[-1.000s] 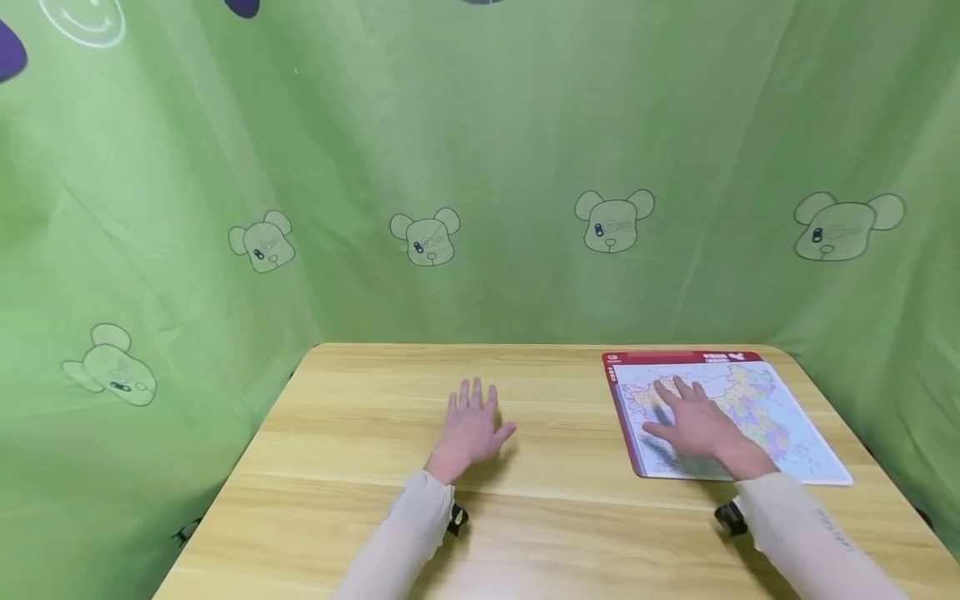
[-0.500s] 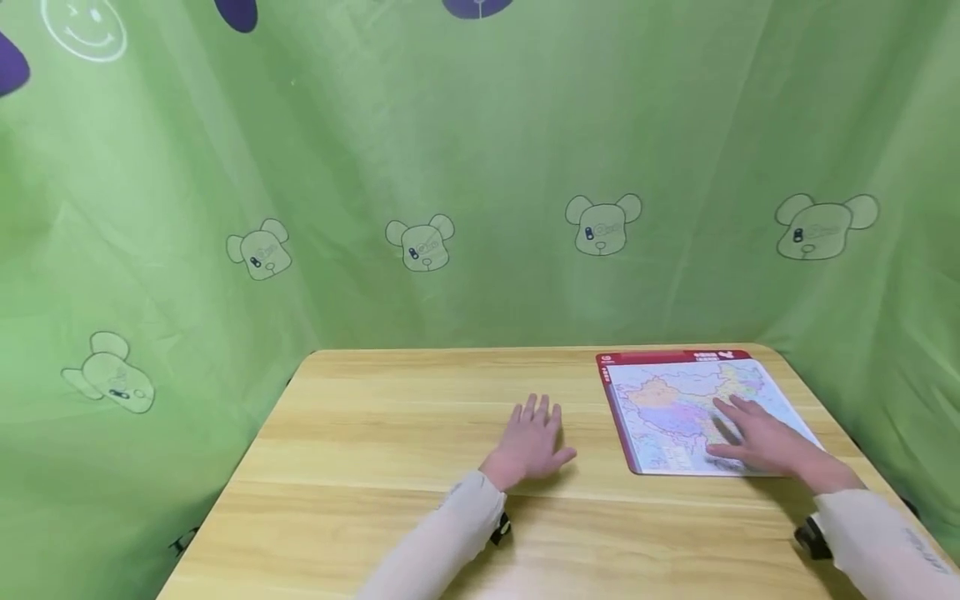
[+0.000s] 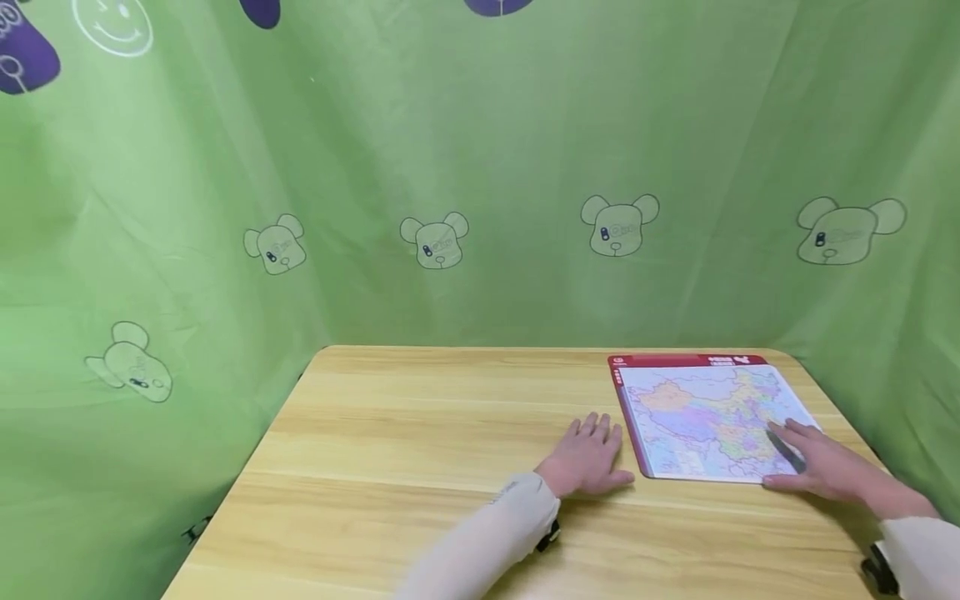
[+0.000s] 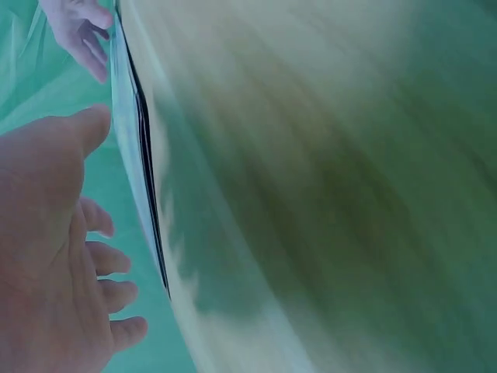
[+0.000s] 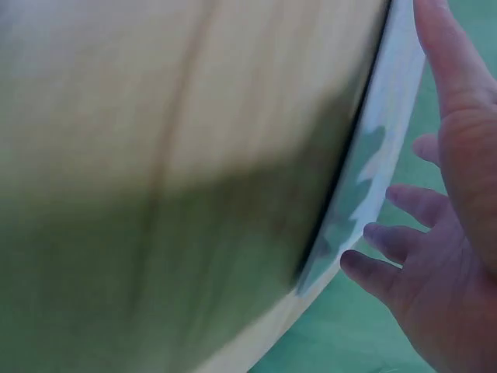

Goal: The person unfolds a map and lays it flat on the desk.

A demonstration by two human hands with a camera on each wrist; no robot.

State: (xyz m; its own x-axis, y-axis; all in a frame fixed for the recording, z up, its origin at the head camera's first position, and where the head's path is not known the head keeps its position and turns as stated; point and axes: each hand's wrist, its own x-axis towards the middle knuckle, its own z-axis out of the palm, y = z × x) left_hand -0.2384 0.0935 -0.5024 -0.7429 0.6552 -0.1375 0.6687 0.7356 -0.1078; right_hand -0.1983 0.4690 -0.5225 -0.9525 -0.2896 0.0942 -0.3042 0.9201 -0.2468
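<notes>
Head view: your left hand (image 3: 588, 457) lies flat on the wooden table (image 3: 420, 467), fingers straight and close together, just beside the near left corner of the map board (image 3: 705, 412). Whether a fingertip touches the board's edge cannot be told here. Your right hand (image 3: 821, 467) lies palm down at the board's near right corner, fingers spread, fingertips on the printed surface. The board lies flat at the far right of the table, its red title strip toward the green bear-print curtain (image 3: 480, 192). With one hand at each near corner, you appear positioned to take hold of the board from both sides.

Left wrist view: your left hand (image 4: 54, 249) shows palm-side, fingers loosely extended and holding nothing. The board's edge (image 4: 144, 163) appears as a thin dark line, near the fingers but apart from them, a gap the head view leaves unclear. Your right hand (image 4: 81, 31) is visible at the far end of that edge. The picture is blurred.

Right wrist view: your right hand (image 5: 435, 233) is spread, fingers straight, beside the board's pale edge (image 5: 373, 179). Contact cannot be told here; the head view shows it better.
</notes>
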